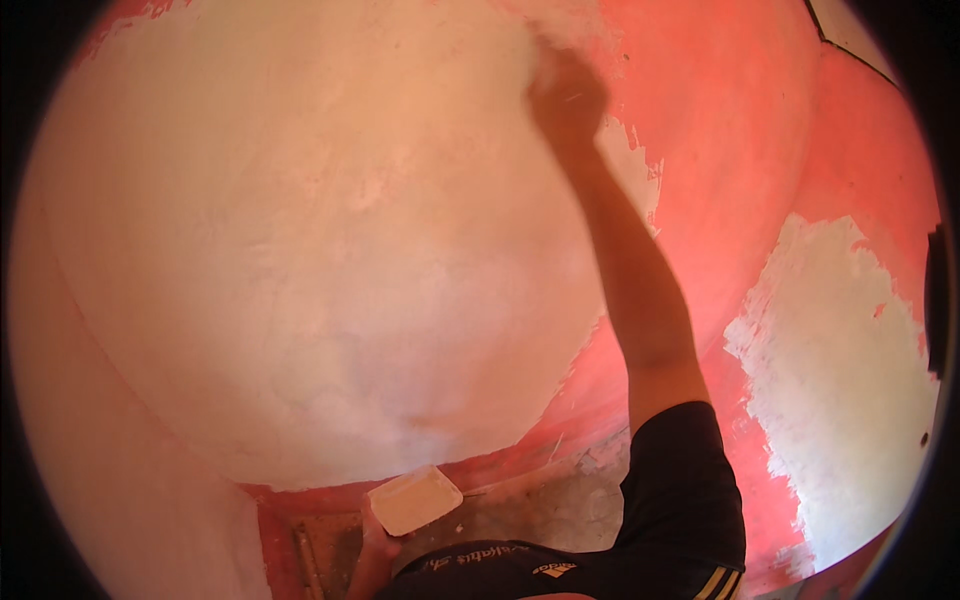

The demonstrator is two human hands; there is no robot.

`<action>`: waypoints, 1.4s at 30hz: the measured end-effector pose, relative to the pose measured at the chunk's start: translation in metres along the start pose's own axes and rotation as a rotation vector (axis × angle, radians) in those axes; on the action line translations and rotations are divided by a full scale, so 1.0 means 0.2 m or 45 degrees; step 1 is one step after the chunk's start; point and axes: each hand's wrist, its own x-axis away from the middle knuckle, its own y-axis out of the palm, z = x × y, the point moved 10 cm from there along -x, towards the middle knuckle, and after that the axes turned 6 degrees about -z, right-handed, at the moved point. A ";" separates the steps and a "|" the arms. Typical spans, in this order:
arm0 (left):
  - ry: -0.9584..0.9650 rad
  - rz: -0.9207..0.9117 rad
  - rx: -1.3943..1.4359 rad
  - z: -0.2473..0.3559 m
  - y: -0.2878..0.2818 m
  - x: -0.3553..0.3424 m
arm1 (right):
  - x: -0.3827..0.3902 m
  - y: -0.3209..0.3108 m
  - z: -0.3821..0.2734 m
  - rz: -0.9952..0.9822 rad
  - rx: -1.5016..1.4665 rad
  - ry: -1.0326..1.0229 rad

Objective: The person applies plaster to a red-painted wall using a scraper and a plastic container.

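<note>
My left hand (pixel 374 532) is low in the view, wrapped round the side of a shallow rectangular tub (pixel 415 500) filled with a pale cream-coloured paste or paint. My right arm reaches far up and forward to the wall (pixel 330 230), which is coated pale over a pink-red base. At its end my right hand (pixel 568 98) is closed like a fist and smeared by motion. Something thin and blurred sticks out past its fingers against the wall; its kind does not show. The hand is close to the ragged border between pale coat and bare pink.
Bare pink wall (pixel 730 150) runs along the right, meeting a corner. Beyond it, another rough pale patch (pixel 840 380) covers the side wall. A dark object (pixel 936 300) sits at the right rim. Below, the floor (pixel 540 510) looks stained, with a narrow stick-like piece (pixel 308 560) at left.
</note>
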 end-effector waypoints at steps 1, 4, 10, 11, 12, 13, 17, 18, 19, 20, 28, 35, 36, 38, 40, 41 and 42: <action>-0.013 0.086 0.058 0.01 -0.08 0.02 | 0.06 0.01 -0.33 -0.227 0.089 -0.081; 0.116 -0.164 -0.215 0.01 -0.10 -0.04 | 0.13 -0.12 -0.35 -0.120 -0.258 -0.142; 0.104 -0.164 -0.083 -0.05 -0.18 0.01 | -0.13 -0.25 0.48 -0.068 -0.207 0.625; 0.095 -0.172 -0.085 -0.06 -0.15 0.02 | -0.14 -0.19 0.48 -0.065 0.041 0.497; 0.068 -0.145 -0.063 -0.04 -0.10 0.04 | -0.15 -0.12 0.45 -0.054 0.295 0.348; 0.053 -0.143 -0.060 -0.03 -0.05 0.03 | -0.08 -0.09 0.35 0.178 0.012 0.027; 0.115 0.052 -0.115 0.11 -0.15 0.09 | 0.09 -0.07 -0.36 -0.327 -0.242 -0.188; 0.238 -0.110 -0.264 0.13 -0.14 0.05 | 0.05 -0.08 -0.25 -0.135 -0.307 -0.231; 0.276 -0.224 -0.338 0.09 -0.11 0.02 | 0.02 -0.15 -0.08 0.040 -0.336 -0.281; 0.331 -0.300 -0.409 0.07 -0.12 0.01 | -0.07 -0.20 0.15 0.113 -0.496 -0.005; 0.217 -0.298 0.006 0.07 -0.05 -0.10 | 0.23 0.16 -0.12 -0.371 0.107 -0.108; 0.249 -0.123 0.016 0.04 -0.04 -0.11 | -0.09 -0.16 0.55 -0.268 -0.401 0.768; 0.289 -0.119 -0.059 0.06 -0.03 -0.09 | -0.09 -0.13 0.59 -0.270 -0.389 0.765; 0.371 -0.126 -0.215 0.13 0.04 -0.04 | -0.08 0.03 0.71 -0.328 0.083 0.603; 0.438 -0.136 -0.321 0.17 0.08 -0.04 | 0.06 0.04 0.41 0.309 0.040 -0.175; 0.501 -0.054 -0.372 0.23 0.00 0.00 | 0.09 0.08 0.05 -0.046 -0.215 -0.080; 0.477 -0.018 -0.221 0.18 -0.06 -0.01 | 0.08 0.01 -0.02 -0.148 -0.325 -0.031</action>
